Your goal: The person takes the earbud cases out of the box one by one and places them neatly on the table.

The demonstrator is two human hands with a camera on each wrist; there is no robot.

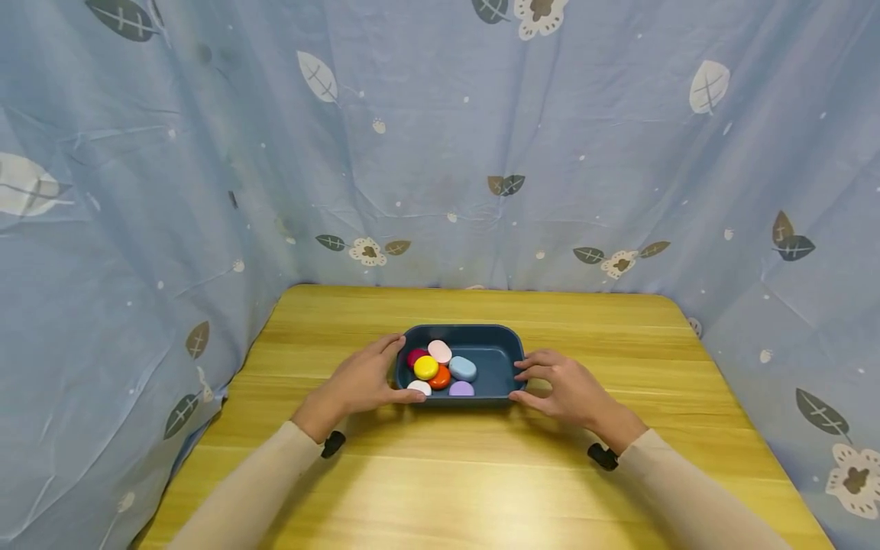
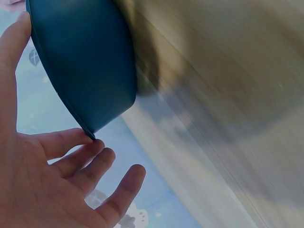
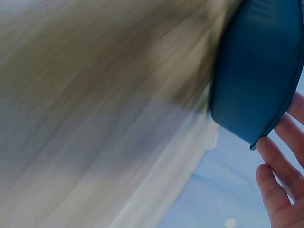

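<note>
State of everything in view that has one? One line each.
Tray: upright, open-topped, gripped at both ends; lifted or resting, can't tell
Pebbles: seven, loose inside, mostly bunched toward the left end
Left hand: gripping the tray's left end
Right hand: gripping the tray's right end
Curtain: hanging, wrinkled
Table: flat, under the tray

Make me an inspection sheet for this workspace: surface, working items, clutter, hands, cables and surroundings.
Surface: yellowish wood-grain tabletop, glare toward the front.
Working items: dark blue rectangular tray containing seven smooth rounded pieces: crimson, pale pink, yellow, orange-red, light blue, white and lilac.
Clutter: nothing seen.
Hands: left hand holds the tray's left end by the rim; right hand holds its right end.
Cables: nothing seen.
Surroundings: light blue curtain printed with leaves and flowers, behind and on both sides.
</note>
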